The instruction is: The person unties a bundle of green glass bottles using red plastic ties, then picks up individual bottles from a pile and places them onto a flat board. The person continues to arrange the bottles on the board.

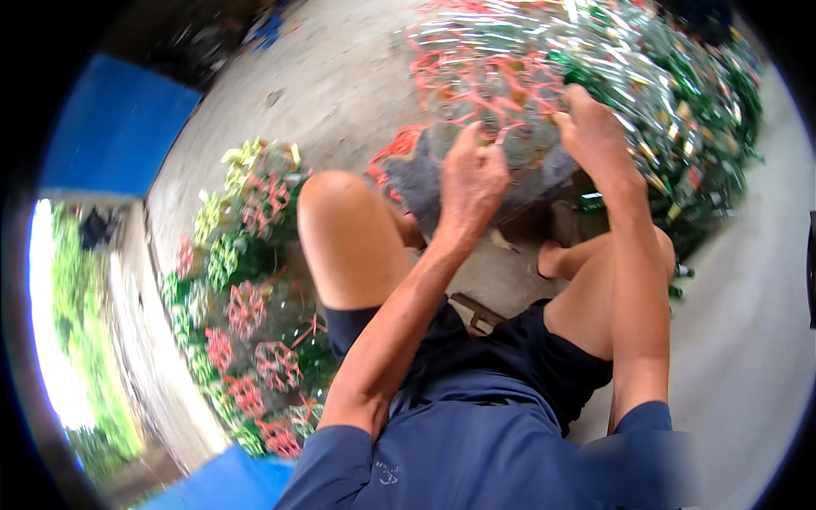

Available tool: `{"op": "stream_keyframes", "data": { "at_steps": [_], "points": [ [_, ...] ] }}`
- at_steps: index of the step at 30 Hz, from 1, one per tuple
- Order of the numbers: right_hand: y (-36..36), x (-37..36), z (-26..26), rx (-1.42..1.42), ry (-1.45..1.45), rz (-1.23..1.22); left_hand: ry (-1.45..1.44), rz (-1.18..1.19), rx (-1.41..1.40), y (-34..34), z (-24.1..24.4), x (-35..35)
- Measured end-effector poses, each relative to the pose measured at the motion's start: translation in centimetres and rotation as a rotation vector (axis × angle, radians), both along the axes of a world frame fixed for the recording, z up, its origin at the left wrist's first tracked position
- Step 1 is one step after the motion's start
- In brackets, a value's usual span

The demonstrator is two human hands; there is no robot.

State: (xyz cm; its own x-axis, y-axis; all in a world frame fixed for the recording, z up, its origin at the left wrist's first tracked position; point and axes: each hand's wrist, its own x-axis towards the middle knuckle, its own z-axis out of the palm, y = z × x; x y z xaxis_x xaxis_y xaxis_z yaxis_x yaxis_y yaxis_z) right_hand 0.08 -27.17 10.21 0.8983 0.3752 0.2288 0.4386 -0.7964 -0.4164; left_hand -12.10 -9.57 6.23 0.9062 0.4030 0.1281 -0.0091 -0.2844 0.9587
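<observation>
In front of me a cluster of clear glass bottles stands on a dark grey block or stool top. Pink-red plastic strapping runs between and around the bottle tops. My left hand is at the near side of the cluster, with thumb and finger pinched on a strand of the strapping. At the cluster's right side, my right hand has its fingers closed on another strand. Motion blur hides the finer weave and the exact fingertip contact. A loose bunch of red strapping hangs by the block's left corner.
A large heap of green and clear glass bottles lies to the right. On the left stand several bottle bundles tied with red, green and yellow strapping. My knees flank the block. Blue panels border the concrete floor at left.
</observation>
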Motion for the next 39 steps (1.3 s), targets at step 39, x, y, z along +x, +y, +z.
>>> {"op": "stream_keyframes", "data": {
  "at_steps": [39],
  "points": [
    [5.0,-6.8,-3.1,1.016,0.983,0.088,-0.066,0.063,-0.196,-3.2,-0.1,-4.6]
  ]
}}
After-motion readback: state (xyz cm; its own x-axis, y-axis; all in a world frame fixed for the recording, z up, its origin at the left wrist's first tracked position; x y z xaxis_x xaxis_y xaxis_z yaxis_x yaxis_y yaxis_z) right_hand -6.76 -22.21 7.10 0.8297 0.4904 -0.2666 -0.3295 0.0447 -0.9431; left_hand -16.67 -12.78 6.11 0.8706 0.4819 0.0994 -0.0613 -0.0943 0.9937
